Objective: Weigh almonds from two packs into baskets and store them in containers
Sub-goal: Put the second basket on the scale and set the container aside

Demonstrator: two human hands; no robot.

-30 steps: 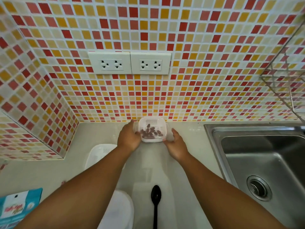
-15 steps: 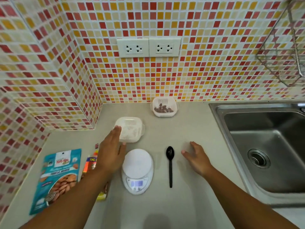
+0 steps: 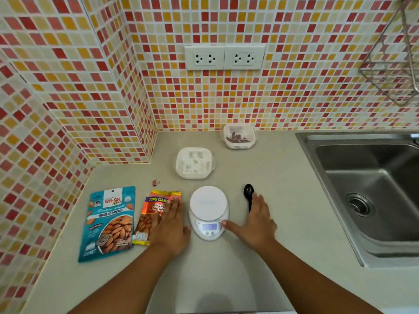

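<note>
A white kitchen scale [image 3: 208, 211] with a lit display stands mid-counter. My left hand [image 3: 170, 225] lies flat, fingers straight, over the right part of the orange salted-almond pack [image 3: 154, 214]. A teal roasted-almond pack [image 3: 108, 223] lies further left. My right hand [image 3: 256, 223] rests flat beside the scale, its thumb touching the scale's front right and its fingers covering the handle of a black spoon [image 3: 248, 191]. An empty white basket in its container [image 3: 195, 163] sits behind the scale. A second basket holding almonds [image 3: 238, 135] stands near the wall.
A steel sink [image 3: 371, 189] fills the right side of the counter. A wire rack [image 3: 394, 64] hangs on the tiled wall at upper right. A small pink clip [image 3: 156, 182] lies behind the orange pack. A tiled wall corner juts out at left.
Both hands left the almond basket by the wall and drew back. The left hand now lies on the orange pack; the right hand rests by the scale over the spoon's handle.
</note>
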